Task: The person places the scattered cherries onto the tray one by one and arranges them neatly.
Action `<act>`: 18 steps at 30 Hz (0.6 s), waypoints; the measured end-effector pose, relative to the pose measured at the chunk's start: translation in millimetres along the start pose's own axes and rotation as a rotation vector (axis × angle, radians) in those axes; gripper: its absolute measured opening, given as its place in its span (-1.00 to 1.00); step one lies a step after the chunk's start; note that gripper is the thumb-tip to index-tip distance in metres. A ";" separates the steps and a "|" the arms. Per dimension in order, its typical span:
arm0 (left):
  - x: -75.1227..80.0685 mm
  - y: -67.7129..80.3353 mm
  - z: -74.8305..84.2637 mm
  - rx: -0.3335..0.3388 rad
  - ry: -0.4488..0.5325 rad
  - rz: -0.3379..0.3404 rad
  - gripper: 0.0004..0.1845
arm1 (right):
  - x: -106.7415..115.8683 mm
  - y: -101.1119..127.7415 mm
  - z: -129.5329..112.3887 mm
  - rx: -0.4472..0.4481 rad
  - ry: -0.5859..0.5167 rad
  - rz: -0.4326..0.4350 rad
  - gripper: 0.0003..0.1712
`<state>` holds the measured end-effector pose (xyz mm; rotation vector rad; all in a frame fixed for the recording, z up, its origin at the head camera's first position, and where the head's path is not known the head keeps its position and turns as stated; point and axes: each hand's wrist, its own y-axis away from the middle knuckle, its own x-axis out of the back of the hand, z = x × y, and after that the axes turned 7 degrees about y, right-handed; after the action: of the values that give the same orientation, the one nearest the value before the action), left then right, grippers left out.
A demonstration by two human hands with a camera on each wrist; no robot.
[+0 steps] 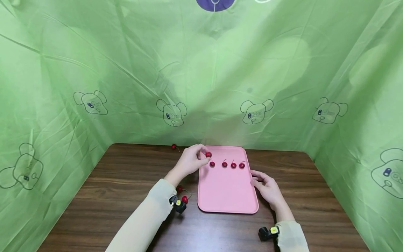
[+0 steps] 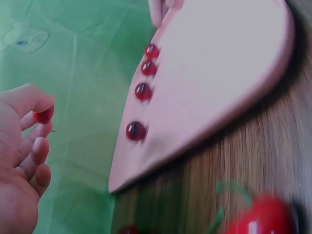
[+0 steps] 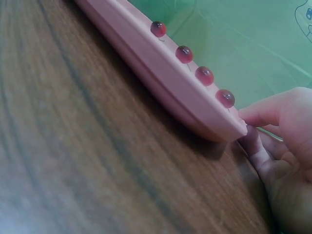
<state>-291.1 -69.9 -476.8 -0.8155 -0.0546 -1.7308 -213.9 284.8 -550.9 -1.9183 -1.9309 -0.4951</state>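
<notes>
Overhead, I see my left hand (image 1: 189, 161) pinching a cherry (image 1: 208, 154) between thumb and fingertip above the far left corner of the pink tray (image 1: 227, 196), just behind a row of four cherries (image 1: 224, 164); my right hand (image 1: 267, 187) rests against the tray's right edge, fingers loosely curled. From the left wrist, the held cherry (image 2: 44, 115) looks small, smooth and light, likely slippery, so I'd judge a gentle pinch on the body best. From the right wrist, fingers (image 3: 263, 112) touch the tray's corner (image 3: 229, 129).
</notes>
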 end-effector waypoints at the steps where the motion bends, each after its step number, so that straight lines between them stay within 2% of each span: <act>1: -5.1 -3.5 1.7 -0.003 0.006 -0.007 -0.75 | 0.0 -0.2 0.5 0.002 -0.003 -0.001 -0.49; 5: -27.6 -14.3 6.8 -0.004 0.043 -0.041 -0.72 | -0.4 -0.8 2.5 0.004 -0.011 -0.002 -0.49; 9: -49.9 -20.9 11.0 0.004 0.123 -0.079 -0.71 | -0.8 -1.0 3.5 0.008 -0.011 0.007 -0.49; 13: -68.0 -23.0 16.5 0.033 0.191 -0.110 -0.72 | -0.8 -0.7 2.6 0.014 -0.011 0.011 -0.49; 18: -88.8 -23.7 20.6 0.056 0.195 -0.119 -0.75 | -0.3 -1.3 2.4 0.011 -0.003 0.006 -0.49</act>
<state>-293.3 21.2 -500.7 -0.6095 -0.0197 -1.9057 -215.2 285.7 -553.1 -1.9189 -1.9259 -0.4794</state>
